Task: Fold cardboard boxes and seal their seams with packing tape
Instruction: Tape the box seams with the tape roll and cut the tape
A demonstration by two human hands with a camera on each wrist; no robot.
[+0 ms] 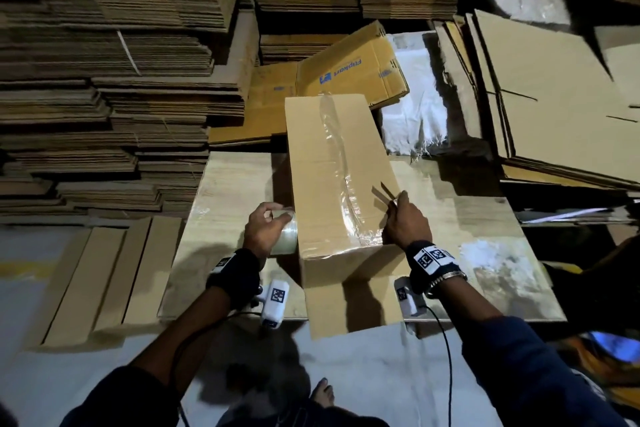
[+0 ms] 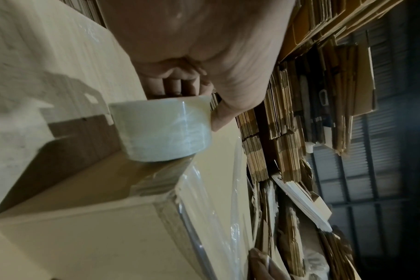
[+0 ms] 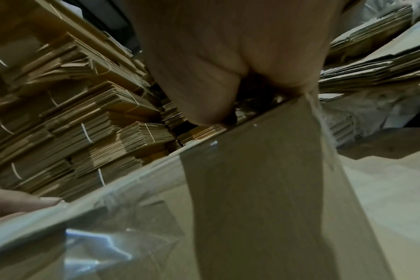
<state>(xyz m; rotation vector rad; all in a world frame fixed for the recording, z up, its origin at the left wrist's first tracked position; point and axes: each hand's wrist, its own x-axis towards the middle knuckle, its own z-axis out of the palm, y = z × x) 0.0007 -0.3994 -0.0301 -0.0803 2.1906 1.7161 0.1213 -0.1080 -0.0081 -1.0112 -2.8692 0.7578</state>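
Surroundings: stacks of flattened cardboard point(image 1: 114, 55) behind the box.
Box point(image 1: 322, 156): lies on the surface point(image 1: 485, 236), clear tape along its seam.
Left hand point(image 1: 265, 230): grips tape roll point(image 1: 285, 237) beside the box.
Right hand point(image 1: 405, 222): pinches a thin tool point(image 1: 384, 194), unidentifiable, over the box.

The head view is dim and warm, lit from above and probably somewhat behind the person, so that the arms and the box point(image 1: 332, 177) throw dark shadows down toward the lower frame, while the upper right corner and the stacked cardboard point(image 1: 104, 62) at the left sink into gloom and bend with wide-angle distortion. Glare streaks the clear tape point(image 1: 337, 163) along the box top and the glossy table point(image 1: 485, 253). Both wrist views are soft and smeared with motion blur, the palms looming out of focus at the top, with bright bluish reflections on tape in the right wrist view's lower left.
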